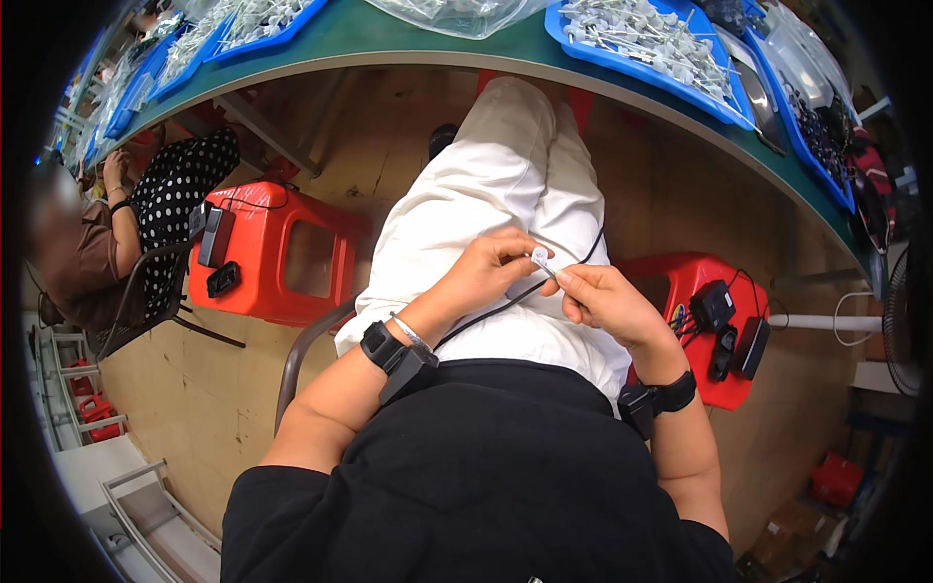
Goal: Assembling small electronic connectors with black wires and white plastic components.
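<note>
Over my lap, my left hand (pixel 491 270) pinches a small part with a whitish, translucent plastic head (pixel 539 256) between thumb and fingertips. My right hand (pixel 604 299) grips the thin grey stem of the same part, thumb pressed against the curled fingers. The part slants down from the left fingertips to the right ones. Its finer detail is too small to make out. A black cable (pixel 496 309) runs across my white trousers beneath both hands. Each wrist wears a black strapped device.
Ahead, a green table (pixel 389 44) bears a blue tray (pixel 573 51) of white-headed, thin-stemmed parts, a clear plastic bag (pixel 466 12) and more trays. Red stools (pixel 262 282) with black devices flank me. A person (pixel 92 243) sits at left; a fan (pixel 902 321) stands at right.
</note>
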`<state>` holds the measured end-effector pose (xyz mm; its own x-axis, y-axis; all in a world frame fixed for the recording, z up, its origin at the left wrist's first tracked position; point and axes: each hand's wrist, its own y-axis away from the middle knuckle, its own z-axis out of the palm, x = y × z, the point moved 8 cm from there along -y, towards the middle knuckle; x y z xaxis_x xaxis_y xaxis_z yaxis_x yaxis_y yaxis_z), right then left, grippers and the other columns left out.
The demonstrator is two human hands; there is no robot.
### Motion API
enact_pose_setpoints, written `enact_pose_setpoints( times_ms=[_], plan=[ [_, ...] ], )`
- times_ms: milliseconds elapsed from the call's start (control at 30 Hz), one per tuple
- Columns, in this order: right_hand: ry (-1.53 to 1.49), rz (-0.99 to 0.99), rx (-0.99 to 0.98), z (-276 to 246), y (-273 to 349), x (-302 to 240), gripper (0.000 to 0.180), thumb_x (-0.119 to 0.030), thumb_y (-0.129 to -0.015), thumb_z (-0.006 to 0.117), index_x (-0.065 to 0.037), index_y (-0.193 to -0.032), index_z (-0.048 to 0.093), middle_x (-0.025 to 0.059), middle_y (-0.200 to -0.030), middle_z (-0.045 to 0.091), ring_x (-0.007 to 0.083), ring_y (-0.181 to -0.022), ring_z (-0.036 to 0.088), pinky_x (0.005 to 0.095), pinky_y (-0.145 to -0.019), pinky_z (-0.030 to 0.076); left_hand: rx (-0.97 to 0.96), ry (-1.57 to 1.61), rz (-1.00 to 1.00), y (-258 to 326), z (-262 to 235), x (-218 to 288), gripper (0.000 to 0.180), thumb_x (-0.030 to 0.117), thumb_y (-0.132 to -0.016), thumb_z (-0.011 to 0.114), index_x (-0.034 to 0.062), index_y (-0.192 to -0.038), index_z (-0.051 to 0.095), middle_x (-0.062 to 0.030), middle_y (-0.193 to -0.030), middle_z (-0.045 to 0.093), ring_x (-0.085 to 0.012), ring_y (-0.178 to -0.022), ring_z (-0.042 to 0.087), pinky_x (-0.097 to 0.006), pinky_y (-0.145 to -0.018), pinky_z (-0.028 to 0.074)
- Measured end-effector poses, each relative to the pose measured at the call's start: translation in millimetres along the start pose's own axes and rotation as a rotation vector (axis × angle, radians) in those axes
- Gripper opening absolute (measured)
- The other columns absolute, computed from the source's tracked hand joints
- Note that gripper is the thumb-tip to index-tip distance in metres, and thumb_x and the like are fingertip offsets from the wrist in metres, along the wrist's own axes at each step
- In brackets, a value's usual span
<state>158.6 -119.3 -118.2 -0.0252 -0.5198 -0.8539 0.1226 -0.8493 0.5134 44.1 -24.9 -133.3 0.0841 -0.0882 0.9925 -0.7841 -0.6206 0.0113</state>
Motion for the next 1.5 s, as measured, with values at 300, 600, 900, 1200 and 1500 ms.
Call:
enact_pose_setpoints(
  times_ms=[300,600,900,1200,1500],
  plan=[
    [0.006,0.012,0.002,-1.0,-0.9,0.6,0.031,-0.024,-0.105,0.050,-0.001,-0.101,0.069,-0.0035,-0.062,0.054,0.0039,-0.056,0.043,0.0204,-0.053,0.036,-0.007,0.024,-0.043,-0.4,0.9,-6.2,0.019,0.007,-0.093,0.064,0.0043,-0.109,0.074,-0.0010,-0.092,0.062,-0.0092,-0.082,0.055,-0.024,-0.074,0.045],
    [0.070,-0.061,0.022,-2.1,-2.0,-2.2,0.030,-0.022,-0.104,0.051,0.001,-0.098,0.069,-0.0036,-0.063,0.053,0.0044,-0.058,0.044,0.0210,-0.055,0.037,-0.016,-0.014,-0.062,-1.2,0.5,-6.0,0.019,0.007,-0.094,0.063,0.0028,-0.109,0.073,-0.0013,-0.093,0.061,-0.0094,-0.083,0.057,-0.024,-0.074,0.047],
    [0.092,-0.095,0.050,-3.2,-4.4,-1.6,0.030,-0.022,-0.104,0.050,0.001,-0.097,0.069,-0.0031,-0.063,0.053,0.0047,-0.059,0.045,0.0218,-0.056,0.038,0.013,0.019,-0.084,-1.5,-0.3,-9.2,0.018,0.005,-0.095,0.062,0.0001,-0.109,0.072,-0.0008,-0.094,0.060,-0.0092,-0.082,0.060,-0.024,-0.073,0.049],
    [0.220,-0.184,0.181,-6.7,-2.5,-6.4,0.026,-0.020,-0.102,0.054,-0.001,-0.095,0.070,0.0002,-0.059,0.052,0.0067,-0.055,0.044,0.0259,-0.053,0.038,0.044,0.123,-0.143,-1.1,-1.2,-10.7,0.017,0.009,-0.095,0.065,-0.0006,-0.107,0.072,0.0002,-0.092,0.061,-0.0068,-0.077,0.059,-0.022,-0.068,0.048],
    [0.906,-0.737,0.580,4.4,19.8,-47.1,0.012,-0.015,-0.093,0.064,-0.005,-0.088,0.064,0.0111,-0.067,0.063,0.0294,-0.057,0.062,0.0378,-0.050,0.045,0.048,0.191,-0.212,1.5,-1.7,-2.2,0.020,0.014,-0.096,0.066,-0.0003,-0.108,0.071,0.0011,-0.082,0.064,-0.0053,-0.073,0.057,-0.020,-0.066,0.047]
  ],
)
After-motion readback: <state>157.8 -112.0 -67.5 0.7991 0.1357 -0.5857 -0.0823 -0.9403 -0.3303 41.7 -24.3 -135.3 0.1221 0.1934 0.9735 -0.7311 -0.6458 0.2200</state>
